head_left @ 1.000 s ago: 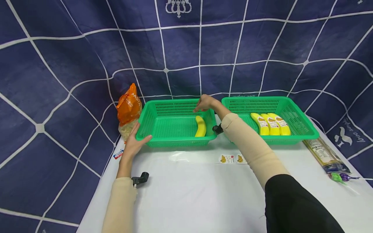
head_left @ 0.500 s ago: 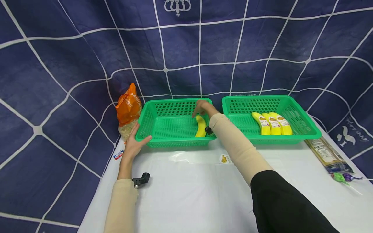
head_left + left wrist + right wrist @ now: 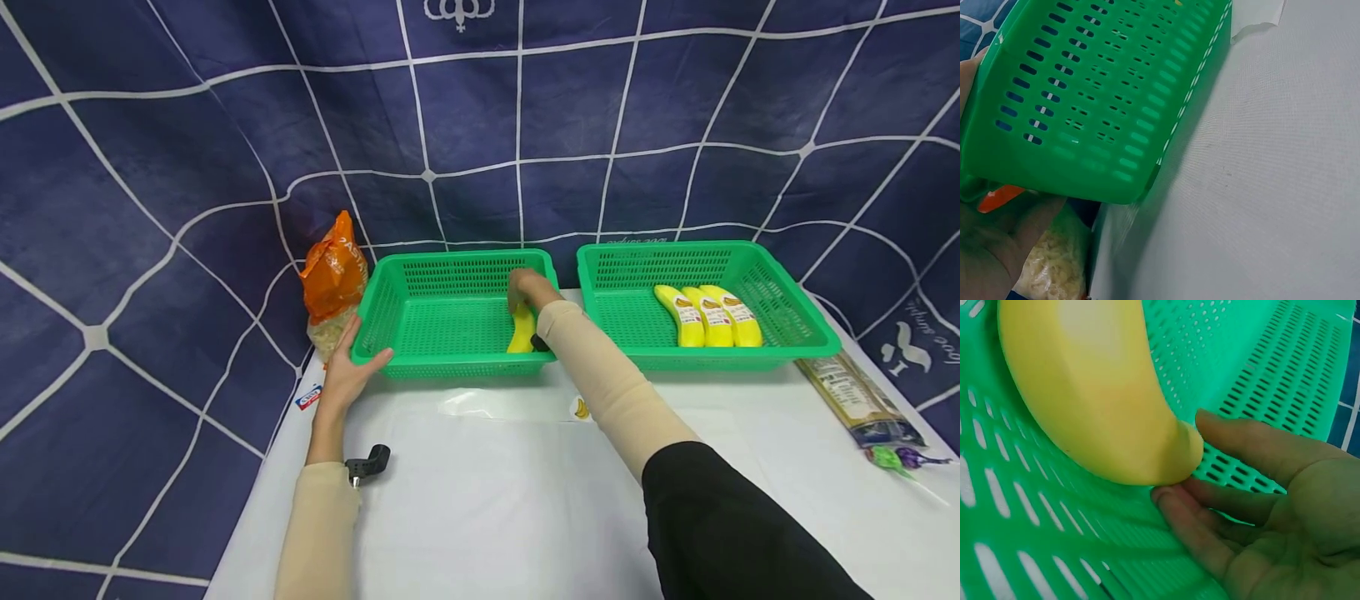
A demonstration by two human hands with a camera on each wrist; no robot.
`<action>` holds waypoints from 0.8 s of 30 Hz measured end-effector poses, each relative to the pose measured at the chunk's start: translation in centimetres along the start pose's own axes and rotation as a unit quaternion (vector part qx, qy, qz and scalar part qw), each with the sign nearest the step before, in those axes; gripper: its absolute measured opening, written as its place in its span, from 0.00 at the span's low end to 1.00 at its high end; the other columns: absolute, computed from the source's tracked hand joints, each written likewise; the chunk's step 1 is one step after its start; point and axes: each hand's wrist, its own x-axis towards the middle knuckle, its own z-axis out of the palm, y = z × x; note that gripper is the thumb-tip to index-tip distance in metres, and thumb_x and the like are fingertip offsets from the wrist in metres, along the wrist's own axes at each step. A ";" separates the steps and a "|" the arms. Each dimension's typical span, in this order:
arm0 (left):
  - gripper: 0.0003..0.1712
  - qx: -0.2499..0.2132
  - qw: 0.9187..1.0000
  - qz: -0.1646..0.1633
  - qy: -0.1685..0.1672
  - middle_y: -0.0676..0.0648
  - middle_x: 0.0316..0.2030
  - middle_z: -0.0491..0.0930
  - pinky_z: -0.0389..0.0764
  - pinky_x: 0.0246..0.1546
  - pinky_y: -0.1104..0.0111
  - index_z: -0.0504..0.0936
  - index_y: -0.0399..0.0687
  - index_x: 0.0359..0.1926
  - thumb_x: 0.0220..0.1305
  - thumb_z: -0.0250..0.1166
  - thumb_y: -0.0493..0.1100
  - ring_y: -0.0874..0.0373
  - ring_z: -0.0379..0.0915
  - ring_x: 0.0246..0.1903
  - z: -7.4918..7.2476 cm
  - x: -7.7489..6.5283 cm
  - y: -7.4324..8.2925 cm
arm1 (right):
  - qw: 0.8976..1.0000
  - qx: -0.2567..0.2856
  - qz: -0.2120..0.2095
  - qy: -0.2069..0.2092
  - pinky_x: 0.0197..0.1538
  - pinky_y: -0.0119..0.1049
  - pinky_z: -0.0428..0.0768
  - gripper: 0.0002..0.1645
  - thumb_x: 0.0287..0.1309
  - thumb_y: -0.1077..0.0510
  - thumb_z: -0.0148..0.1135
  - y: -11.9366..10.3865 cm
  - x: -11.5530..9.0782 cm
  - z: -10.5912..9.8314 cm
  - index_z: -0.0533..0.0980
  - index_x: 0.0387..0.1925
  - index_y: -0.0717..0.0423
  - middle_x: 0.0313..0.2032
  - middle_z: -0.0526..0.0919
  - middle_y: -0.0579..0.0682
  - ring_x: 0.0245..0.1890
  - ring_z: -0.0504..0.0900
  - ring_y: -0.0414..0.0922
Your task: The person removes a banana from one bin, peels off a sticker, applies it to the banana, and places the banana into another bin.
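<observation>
Inside the left green basket (image 3: pixel 442 367) lies a yellow banana (image 3: pixel 522 333) along the right wall. My right hand (image 3: pixel 527 287) reaches over that wall and covers the banana's far end. Seen from the right wrist, thumb and fingers (image 3: pixel 1188 528) close around the tip of the banana (image 3: pixel 1097 394), which rests against the perforated wall. My left hand (image 3: pixel 347 377) rests at the near left corner of the same basket, thumb and fingers stretched apart along its outside. The left wrist view shows the basket wall (image 3: pixel 1072 169) with part of that hand (image 3: pixel 991 256) beside it.
A second green basket (image 3: pixel 720 360) to the right holds three labelled bananas (image 3: pixel 712 321). An orange-topped bag (image 3: pixel 335 275) stands left of the baskets. A flat package (image 3: pixel 862 400) and lollipops (image 3: pixel 900 458) lie far right. A banana sticker (image 3: pixel 580 408) shows on a strip in front.
My right hand has lowered from above the left basket onto the banana's far end. The left hand has stayed at the basket corner.
</observation>
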 end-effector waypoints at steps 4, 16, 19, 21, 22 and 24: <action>0.55 -0.002 1.000 0.001 0.002 0.56 0.78 0.45 0.44 0.76 0.50 0.50 0.51 0.77 0.55 0.73 0.50 0.53 0.37 0.77 0.0 0.0 0.2 | 1.000 -0.022 -0.005 0.010 0.35 0.28 0.78 0.25 0.58 0.61 0.67 0.2 0.5 0.3 0.71 0.55 0.61 0.49 0.77 0.56 0.35 0.76 0.44; 0.55 -0.011 1.000 -0.004 0.008 0.56 0.78 0.45 0.44 0.76 0.49 0.51 0.53 0.77 0.55 0.73 0.49 0.53 0.37 0.77 0.0 0.0 0.1 | 1.000 0.000 0.013 0.004 0.39 0.34 0.84 0.24 0.57 0.56 0.68 -0.2 0.9 0.5 0.75 0.52 0.64 0.39 0.84 0.59 0.34 0.86 0.48; 0.54 -0.012 1.000 0.000 0.010 0.56 0.78 0.45 0.44 0.76 0.49 0.51 0.52 0.77 0.55 0.73 0.48 0.53 0.37 0.77 0.0 0.1 0.1 | 1.000 0.009 0.020 0.003 0.39 0.33 0.84 0.21 0.56 0.57 0.68 -0.2 0.8 0.6 0.77 0.49 0.64 0.40 0.85 0.59 0.34 0.85 0.47; 0.54 -0.011 1.000 0.000 0.009 0.56 0.78 0.45 0.43 0.76 0.49 0.51 0.52 0.77 0.56 0.73 0.48 0.53 0.36 0.77 0.0 0.1 0.0 | 0.999 0.025 0.027 0.001 0.37 0.32 0.84 0.19 0.56 0.57 0.69 -0.2 0.6 0.7 0.79 0.47 0.65 0.40 0.84 0.58 0.33 0.84 0.47; 0.54 -0.011 1.000 -0.001 0.008 0.57 0.78 0.45 0.43 0.76 0.49 0.51 0.52 0.77 0.56 0.73 0.48 0.53 0.36 0.77 0.0 0.1 0.0 | 0.999 0.032 0.031 -0.001 0.36 0.32 0.84 0.19 0.55 0.57 0.69 -0.2 0.5 0.8 0.79 0.46 0.65 0.40 0.84 0.58 0.32 0.83 0.46; 0.54 -0.011 1.000 -0.002 0.007 0.57 0.78 0.45 0.43 0.76 0.49 0.51 0.52 0.77 0.56 0.73 0.49 0.53 0.36 0.77 0.0 0.1 -0.1 | 0.998 0.047 0.037 0.000 0.34 0.31 0.83 0.19 0.55 0.57 0.70 -0.2 0.3 0.8 0.79 0.46 0.65 0.40 0.84 0.57 0.31 0.82 0.45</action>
